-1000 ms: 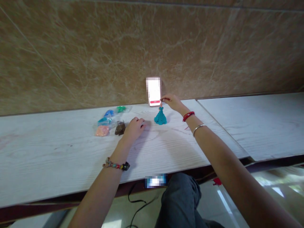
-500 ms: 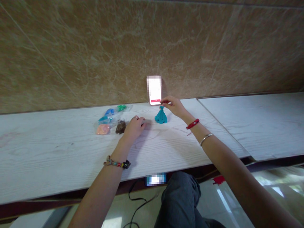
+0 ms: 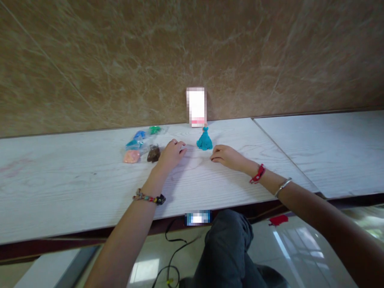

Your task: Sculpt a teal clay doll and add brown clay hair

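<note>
Brown marbled wall [image 3: 120, 60] fills the back, and a white wood-grain counter [image 3: 75, 172] runs along its foot. Near the middle of the counter is a figure [image 3: 205, 142] in a teal dress; take it as the centre of the dial. At its 12 o'clock a lit phone [image 3: 197, 105] leans on the wall, its screen blurred out.

The right hand [image 3: 229, 157] is at 4 o'clock, close to the figure but not touching it. Its fingers are curled in toward the thumb; whether they pinch anything, I cannot tell. A red band [image 3: 257, 174] and a silver bangle [image 3: 283, 187] circle that arm.

The left hand [image 3: 171, 155] rests at 8 o'clock, palm down, fingers loosely bent. Something pale shows at its fingertips, too small to make out. A beaded bracelet [image 3: 148, 199] is on that wrist. The two hands are well apart.

At the left hand's 9 o'clock, just beside it, sits a brown packet [image 3: 154, 153], with a peach packet [image 3: 131, 156] farther out. Teal [image 3: 135, 144], blue [image 3: 139, 135] and green [image 3: 155, 130] packets lie bunched toward its 10 and 11. Below the counter, at the figure's 6, a second blurred screen [image 3: 198, 218] glows.
</note>
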The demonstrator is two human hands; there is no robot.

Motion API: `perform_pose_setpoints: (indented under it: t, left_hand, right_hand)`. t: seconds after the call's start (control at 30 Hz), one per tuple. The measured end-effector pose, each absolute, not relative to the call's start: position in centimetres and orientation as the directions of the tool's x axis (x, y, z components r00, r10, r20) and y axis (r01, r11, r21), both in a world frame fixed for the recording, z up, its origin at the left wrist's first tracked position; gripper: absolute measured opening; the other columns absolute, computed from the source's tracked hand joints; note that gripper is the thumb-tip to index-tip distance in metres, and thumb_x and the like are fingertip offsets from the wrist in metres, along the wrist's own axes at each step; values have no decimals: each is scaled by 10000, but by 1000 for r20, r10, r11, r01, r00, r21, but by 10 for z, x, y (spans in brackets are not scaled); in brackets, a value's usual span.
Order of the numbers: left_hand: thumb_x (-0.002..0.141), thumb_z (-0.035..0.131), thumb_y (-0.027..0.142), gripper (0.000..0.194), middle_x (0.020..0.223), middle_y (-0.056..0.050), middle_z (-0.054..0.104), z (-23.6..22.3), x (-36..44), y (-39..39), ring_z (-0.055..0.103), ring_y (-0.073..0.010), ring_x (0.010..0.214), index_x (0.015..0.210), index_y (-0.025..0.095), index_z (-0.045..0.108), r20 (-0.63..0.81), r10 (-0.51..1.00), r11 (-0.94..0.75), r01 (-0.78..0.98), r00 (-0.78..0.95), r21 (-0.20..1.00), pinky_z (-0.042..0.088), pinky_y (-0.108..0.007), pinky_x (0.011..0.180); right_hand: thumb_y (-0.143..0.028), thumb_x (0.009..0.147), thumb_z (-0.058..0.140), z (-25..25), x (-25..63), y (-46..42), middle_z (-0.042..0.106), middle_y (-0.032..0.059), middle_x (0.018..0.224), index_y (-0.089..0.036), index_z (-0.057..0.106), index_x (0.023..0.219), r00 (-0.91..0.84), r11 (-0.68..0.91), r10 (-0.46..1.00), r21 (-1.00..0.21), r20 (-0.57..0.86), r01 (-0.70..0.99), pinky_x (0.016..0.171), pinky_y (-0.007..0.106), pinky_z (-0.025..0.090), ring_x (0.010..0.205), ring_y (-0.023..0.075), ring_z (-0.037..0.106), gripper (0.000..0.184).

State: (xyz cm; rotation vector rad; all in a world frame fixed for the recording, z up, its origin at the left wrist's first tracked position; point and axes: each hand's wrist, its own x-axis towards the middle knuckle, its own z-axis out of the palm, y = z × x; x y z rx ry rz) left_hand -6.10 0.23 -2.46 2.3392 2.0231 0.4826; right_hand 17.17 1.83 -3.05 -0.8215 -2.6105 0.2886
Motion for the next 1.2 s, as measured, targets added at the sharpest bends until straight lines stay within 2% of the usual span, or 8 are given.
perform_pose_setpoints:
  t: [0.23, 0.47, 0.7, 0.8, 0.93, 1.03, 1.13, 1.2]
  left_hand:
    - [826, 417, 287, 279, 936, -71, 511, -27, -62, 4, 511, -180, 898, 1022, 162, 570, 234, 963, -180, 962, 131, 204, 420, -282, 771]
    - [830, 408, 300, 290, 960, -77, 511, -28, -61, 3, 510, -186, 907, 1030, 164, 568, 222, 965, -178, 968, 136, 179, 419, -285, 771]
    - [830, 405, 297, 293, 965, -77, 509, -27, -61, 3, 507, -186, 913, 1031, 162, 569, 219, 967, -174, 968, 133, 179, 415, -285, 790]
    - [829, 406, 294, 293, 967, -79, 507, -27, -61, 3, 509, -187, 897, 1032, 160, 571, 224, 965, -175, 969, 134, 175, 416, -290, 787]
    - [829, 412, 281, 283, 937, -73, 511, -27, -61, 3, 510, -181, 901, 1026, 159, 574, 252, 957, -194, 961, 142, 198, 413, -281, 794]
    - [831, 414, 273, 275, 935, -71, 511, -23, -56, 0, 513, -175, 872, 1018, 157, 579, 261, 952, -217, 955, 160, 205, 418, -282, 763]
    - [840, 407, 270, 272, 933, -66, 520, -20, -45, -6, 515, -156, 837, 1018, 154, 578, 265, 933, -306, 924, 244, 229, 415, -273, 749]
    - [839, 420, 276, 265, 919, -58, 534, -19, -33, -10, 517, -141, 819, 1012, 156, 580, 264, 904, -404, 876, 337, 264, 411, -265, 755]
  right_hand:
    - [-231, 852, 437, -51, 186, -5, 579, 102, 1064, -197, 583, 1105, -742, 806, 583, -122, 332, 579, 791, 356, 389, 971, 211, 501, 294]
    - [-309, 872, 403, -41, 186, -15, 520, 104, 1203, -208, 560, 1135, -733, 776, 615, -60, 292, 627, 802, 386, 351, 1054, 244, 455, 323]
    - [-342, 864, 418, -39, 189, -20, 542, 92, 1193, -217, 539, 1162, -777, 815, 565, -41, 276, 578, 818, 396, 336, 1046, 240, 446, 345]
    - [-333, 859, 429, -40, 189, -19, 548, 95, 1188, -209, 548, 1152, -781, 824, 561, -93, 275, 559, 822, 402, 350, 1044, 239, 459, 339]
    - [-259, 853, 444, -42, 190, -12, 596, 87, 1101, -203, 600, 1070, -751, 811, 584, -259, 309, 524, 841, 380, 379, 1009, 203, 508, 273]
    - [-189, 815, 498, -43, 187, -4, 638, 81, 998, -190, 566, 1119, -702, 775, 627, -359, 338, 520, 821, 369, 414, 943, 193, 544, 311]
    - [-161, 763, 569, -41, 181, 2, 655, 79, 893, -163, 563, 1124, -645, 730, 678, -416, 351, 541, 781, 342, 446, 860, 184, 571, 361]
    - [-173, 746, 596, -40, 178, 4, 642, 87, 884, -148, 634, 1000, -629, 720, 691, -415, 357, 556, 768, 315, 452, 843, 178, 573, 258]
